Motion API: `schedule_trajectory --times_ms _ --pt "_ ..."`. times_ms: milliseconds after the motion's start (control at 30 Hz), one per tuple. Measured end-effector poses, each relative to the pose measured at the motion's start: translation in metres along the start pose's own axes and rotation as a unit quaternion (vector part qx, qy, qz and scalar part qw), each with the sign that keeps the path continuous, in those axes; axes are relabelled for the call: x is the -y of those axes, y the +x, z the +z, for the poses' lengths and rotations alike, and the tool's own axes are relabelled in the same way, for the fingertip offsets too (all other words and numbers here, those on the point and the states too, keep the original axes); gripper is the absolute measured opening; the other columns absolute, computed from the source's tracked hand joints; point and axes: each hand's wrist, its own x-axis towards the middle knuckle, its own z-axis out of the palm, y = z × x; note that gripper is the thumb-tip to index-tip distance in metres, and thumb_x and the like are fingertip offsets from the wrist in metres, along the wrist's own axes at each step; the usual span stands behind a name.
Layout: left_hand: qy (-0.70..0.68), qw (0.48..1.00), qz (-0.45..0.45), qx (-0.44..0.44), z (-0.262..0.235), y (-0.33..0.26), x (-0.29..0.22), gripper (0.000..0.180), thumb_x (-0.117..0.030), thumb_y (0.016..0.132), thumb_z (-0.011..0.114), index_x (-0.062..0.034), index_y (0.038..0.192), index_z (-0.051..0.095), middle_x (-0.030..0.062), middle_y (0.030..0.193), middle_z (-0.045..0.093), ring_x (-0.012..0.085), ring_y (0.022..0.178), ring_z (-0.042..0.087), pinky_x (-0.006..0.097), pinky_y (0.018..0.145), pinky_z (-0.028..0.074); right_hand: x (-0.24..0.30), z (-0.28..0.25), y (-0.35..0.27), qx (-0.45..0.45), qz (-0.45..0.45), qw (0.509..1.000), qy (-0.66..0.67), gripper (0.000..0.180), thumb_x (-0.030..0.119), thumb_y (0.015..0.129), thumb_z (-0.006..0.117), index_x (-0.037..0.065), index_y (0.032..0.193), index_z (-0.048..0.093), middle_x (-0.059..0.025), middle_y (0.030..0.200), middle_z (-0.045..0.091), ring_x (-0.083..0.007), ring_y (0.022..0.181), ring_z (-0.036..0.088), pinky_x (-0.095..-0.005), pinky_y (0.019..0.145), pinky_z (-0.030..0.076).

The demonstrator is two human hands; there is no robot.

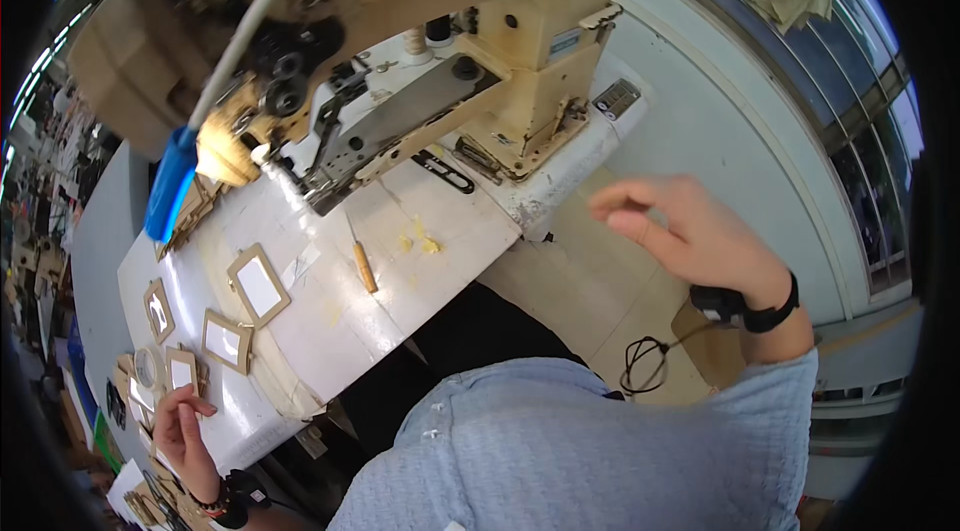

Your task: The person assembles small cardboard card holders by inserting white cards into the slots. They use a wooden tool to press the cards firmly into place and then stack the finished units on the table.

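Note:
My left hand [187,441] is at the table's left front edge, fingers loosely bent and apart, with nothing visible in it. Just beyond its fingertips lies a small tan frame-shaped piece with a white middle [182,372]; whether they touch I cannot tell. More such pieces lie nearby: a larger framed piece [259,287], another framed piece [227,342] and a narrow one [158,311]. My right hand [685,231] hangs in the air right of the table, half curled, a gap between thumb and fingers, holding nothing.
A cream sewing machine [545,31] spans the table's far side, its lamp lit beside a blue tube [172,186]. On the white tabletop [330,351] lie a wooden-handled awl [364,267], yellow scraps [428,243] and a tape roll [149,367]. A dark cable [645,366] hangs near my right arm.

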Motion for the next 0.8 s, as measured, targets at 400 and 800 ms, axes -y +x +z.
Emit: schedule_trajectory --times_ms 400,800 --pt "-0.144 0.989 -0.007 0.038 0.049 -0.024 -0.011 0.011 -0.002 0.089 0.058 0.0042 0.094 0.066 0.0091 0.075 0.064 0.0144 0.069 0.063 0.025 0.063 0.048 0.142 0.175 0.086 0.329 -0.087 0.771 0.538 0.017 0.011 0.098 0.054 -0.003 0.105 0.062 -0.0041 0.083 0.064 -0.0082 0.075 0.061 -0.0224 0.071 0.051" --pt "-0.056 0.993 -0.098 0.043 0.052 -0.075 0.046 0.018 -0.012 0.083 0.073 -0.0034 0.075 0.059 0.0043 0.064 0.059 0.0115 0.057 0.054 0.025 0.054 0.042 0.030 0.234 0.076 0.162 0.071 0.918 0.355 0.014 0.011 0.091 0.064 -0.002 0.097 0.066 -0.0046 0.077 0.065 -0.0119 0.075 0.063 -0.0257 0.071 0.052"
